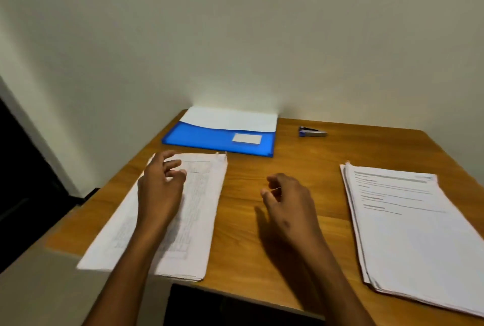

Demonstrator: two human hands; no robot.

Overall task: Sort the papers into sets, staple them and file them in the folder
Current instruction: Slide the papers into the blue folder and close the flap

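Observation:
Two stacks of printed paper lie on a wooden table (301, 158). The left stack (199, 208) hangs partly over the table's left edge. The right stack (408, 231) lies at the right side. My left hand (159, 187) hovers over the left stack with fingers loosely curled, holding nothing. My right hand (288, 200) is above the bare wood between the stacks, fingers relaxed and empty. A blue folder (207, 139) with white sheets showing at its top lies at the back. A small stapler (313, 132) lies to the right of the folder.
A pale wall stands right behind the table. A dark opening is at the far left, and the floor shows below the table's left edge. A dark gap lies under the front edge.

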